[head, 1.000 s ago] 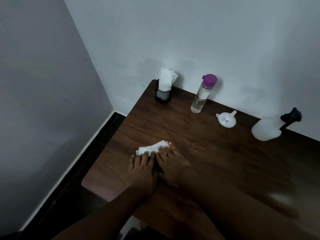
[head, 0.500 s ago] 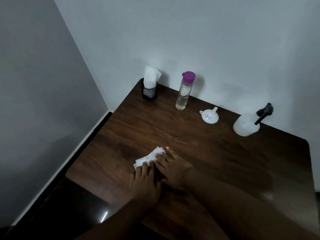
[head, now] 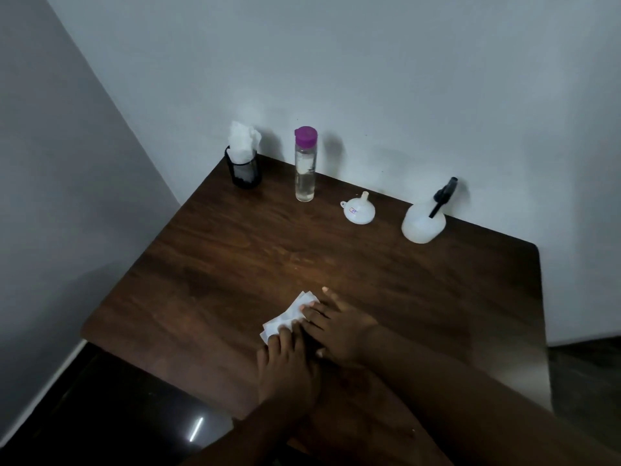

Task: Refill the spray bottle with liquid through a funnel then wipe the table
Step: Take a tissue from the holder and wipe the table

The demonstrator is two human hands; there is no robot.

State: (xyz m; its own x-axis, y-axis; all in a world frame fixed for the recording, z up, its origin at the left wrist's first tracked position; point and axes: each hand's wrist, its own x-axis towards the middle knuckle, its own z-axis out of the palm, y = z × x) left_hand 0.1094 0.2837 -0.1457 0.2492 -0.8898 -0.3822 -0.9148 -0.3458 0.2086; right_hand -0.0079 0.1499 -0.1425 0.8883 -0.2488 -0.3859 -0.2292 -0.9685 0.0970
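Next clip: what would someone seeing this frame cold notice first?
Both hands, the left hand and right hand, press flat on a white tissue at the near middle of the dark wooden table. Along the far edge by the wall stand a tissue holder, a purple-capped bottle, a white funnel and a spray bottle.

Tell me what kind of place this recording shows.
Probably a plain indoor room corner, home or small office; I cannot tell which. A dark wooden table sits against bare white walls, carrying a tissue holder and a spray bottle. The floor is dark and glossy.
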